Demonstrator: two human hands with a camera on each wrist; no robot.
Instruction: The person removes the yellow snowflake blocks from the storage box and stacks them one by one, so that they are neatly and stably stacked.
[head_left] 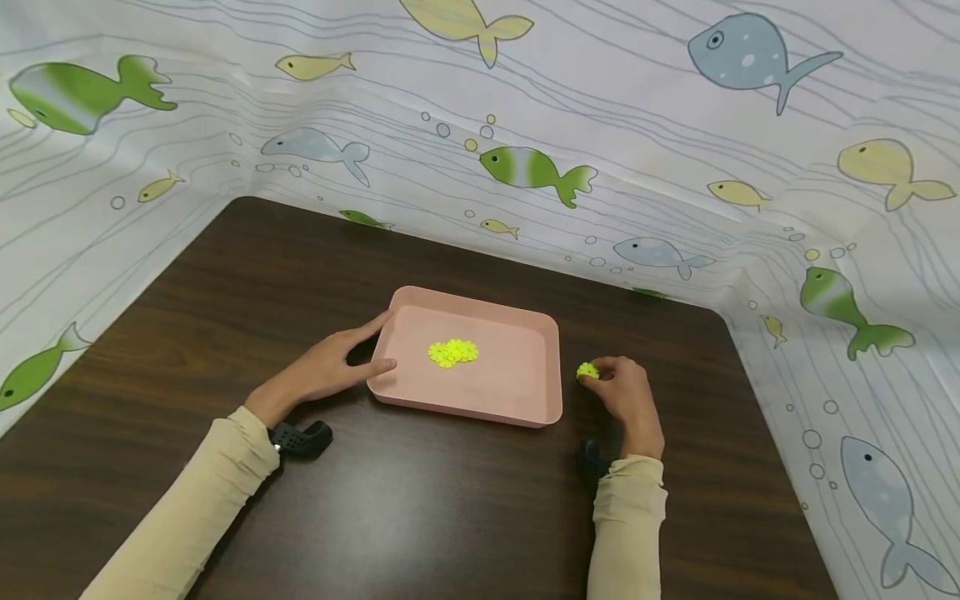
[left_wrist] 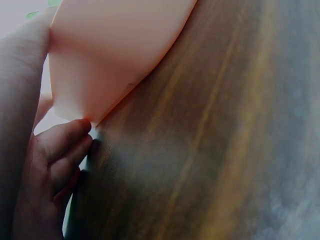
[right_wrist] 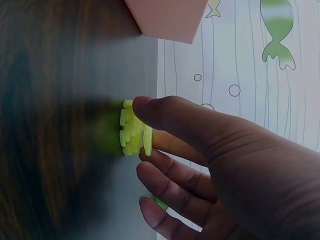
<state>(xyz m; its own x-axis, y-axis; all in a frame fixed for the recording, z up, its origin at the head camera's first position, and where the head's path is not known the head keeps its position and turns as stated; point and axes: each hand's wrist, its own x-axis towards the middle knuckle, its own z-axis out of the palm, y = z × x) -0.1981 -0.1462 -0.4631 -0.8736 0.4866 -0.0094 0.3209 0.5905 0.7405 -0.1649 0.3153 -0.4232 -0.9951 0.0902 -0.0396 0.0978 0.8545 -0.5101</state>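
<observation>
A shallow pink tray (head_left: 480,396) lies on the dark table, with several bright yellow-green notched discs (head_left: 452,352) overlapping in a small pile left of its middle. My left hand (head_left: 330,362) grips the tray's left wall, its thumb over the rim; the left wrist view shows the fingers against the outer side of the tray (left_wrist: 110,45). Right of the tray, my right hand (head_left: 626,396) pinches a small stack of the same notched discs (right_wrist: 131,132) between thumb and fingers, just at the tabletop. One disc in that stack sits slightly apart from the others.
The dark wood-grain table (head_left: 420,517) is bordered at the back and sides by a white sheet (head_left: 420,183) printed with fish. A black wrist device (head_left: 303,439) is strapped at the left wrist, and another (head_left: 592,461) at the right.
</observation>
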